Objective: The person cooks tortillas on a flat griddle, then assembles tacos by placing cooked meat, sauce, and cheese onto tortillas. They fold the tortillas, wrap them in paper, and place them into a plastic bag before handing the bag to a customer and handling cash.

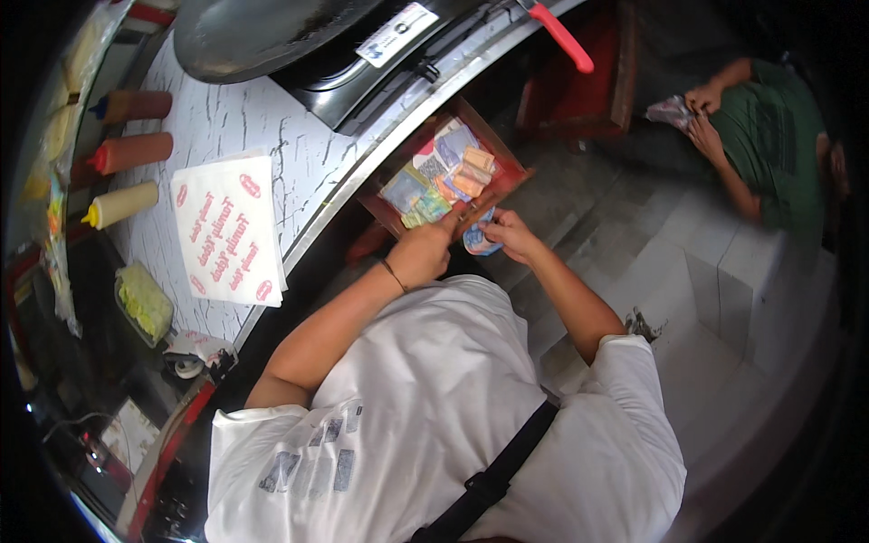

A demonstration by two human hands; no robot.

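An open wooden drawer (pixel 501 193) with a red inside holds a loose pile of banknotes (pixel 444 163), orange, purple, green, yellow and blue-grey. My right hand (pixel 513 237), just outside its front corner, is closed on blue banknotes (pixel 480 239). My left hand (pixel 422 255) is at the drawer's front edge, beside those notes. Its fingers are curled together, with the tips against or over the wood; what they grip, if anything, is hidden. A dark band circles the left wrist.
On the marbled counter (pixel 262 109) stand a black pan (pixel 262 41) on a burner, printed paper sheets (pixel 231 231), several sauce bottles (pixel 131 152) and a lettuce tub (pixel 143 303). A red-handled knife (pixel 566 38) juts over the edge. At right, a person in green (pixel 769 136) holds a small package.
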